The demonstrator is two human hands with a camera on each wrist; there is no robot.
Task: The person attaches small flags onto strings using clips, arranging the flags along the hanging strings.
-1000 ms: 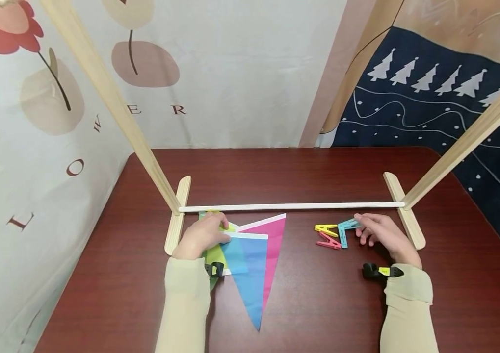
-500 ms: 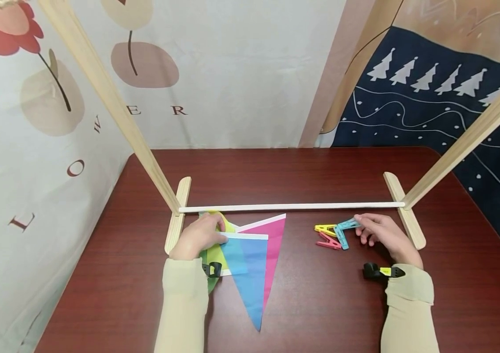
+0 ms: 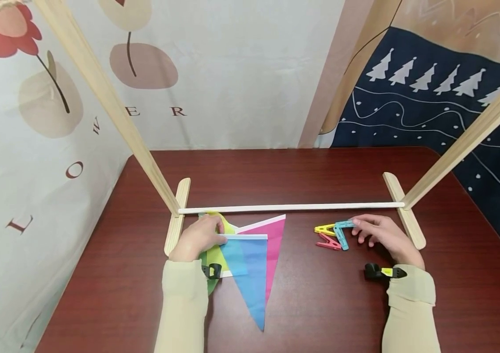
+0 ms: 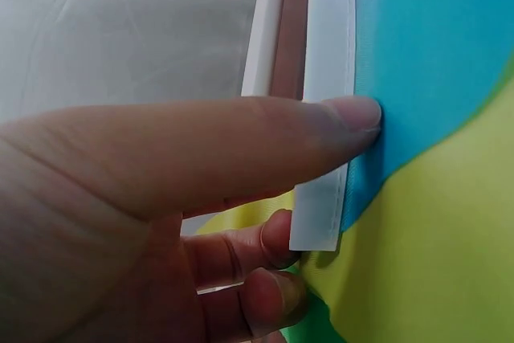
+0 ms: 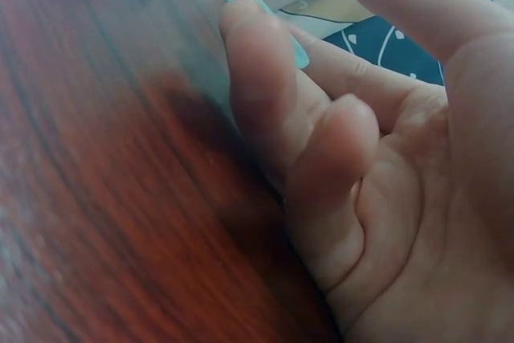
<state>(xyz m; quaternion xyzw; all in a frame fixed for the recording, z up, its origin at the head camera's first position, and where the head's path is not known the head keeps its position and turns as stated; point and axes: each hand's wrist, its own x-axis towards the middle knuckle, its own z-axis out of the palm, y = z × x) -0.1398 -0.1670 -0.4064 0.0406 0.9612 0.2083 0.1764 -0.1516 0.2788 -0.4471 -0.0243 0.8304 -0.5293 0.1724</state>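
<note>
My left hand pinches the left end of the white top band of a blue pennant flag. In the left wrist view the thumb lies over that band, with the fingers curled behind it. Under the blue flag lie a pink pennant, a yellow-green pennant and a green one. My right hand pinches a light-blue clothespin between thumb and fingers. Beside it on the table lie a second blue clothespin, a yellow clothespin and a red clothespin.
A white rod runs low between two wooden feet, the left foot and the right foot. Tall wooden posts, left and right, rise from them. The brown table meets a printed cloth backdrop.
My left hand shifts slightly left and the blue flag's tip swings a little right. In my right hand the clothespin turns and moves slightly left; the other blue clothespin has tilted.
</note>
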